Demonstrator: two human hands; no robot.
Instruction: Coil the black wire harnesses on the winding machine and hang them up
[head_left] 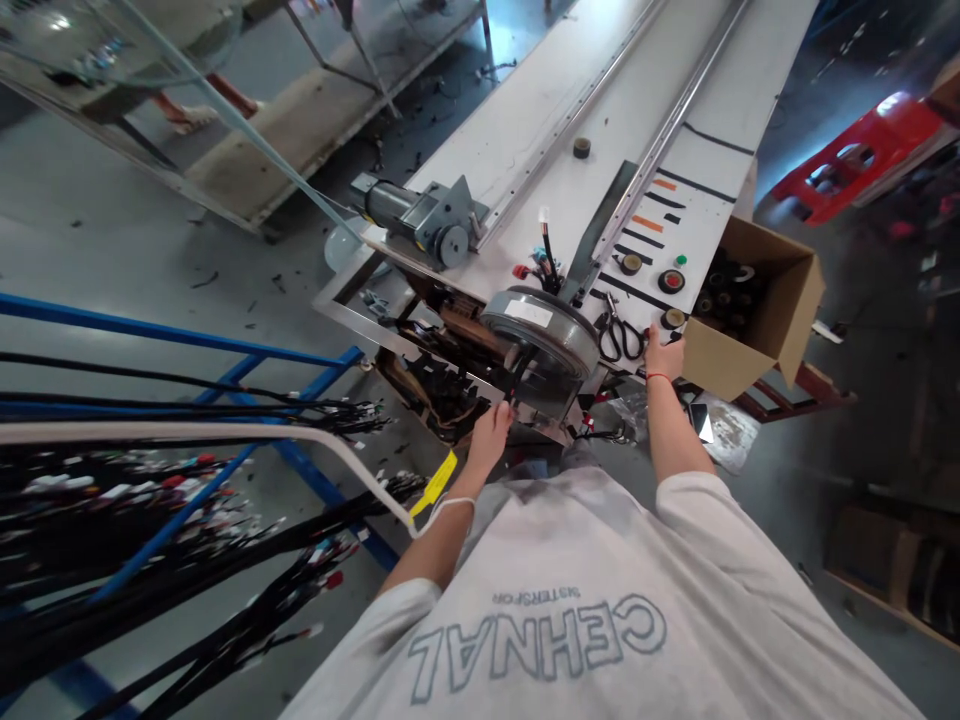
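Observation:
My left hand (491, 432) is closed at the near edge of the bench, on the end of a black cable that runs up beside a round grey metal drum (541, 325). With fingers bent, my right hand (664, 352) is at the bench's right corner, touching or just below a tape roll (673, 319); what it grips is too small to tell. Black-handled scissors (621, 338) lie just left of it. Connectors on cable ends (546, 265) stick up behind the drum. Two more tape rolls (631, 264) (670, 280) lie farther up the bench.
A cardboard box (750, 355) of dark rolls stands right of the white bench (480, 150). A motor (420, 215) is mounted at the bench's left edge. Cable bundles hang on a blue rack (315, 480) at the left. A person's feet (187, 115) show beyond a low shelf.

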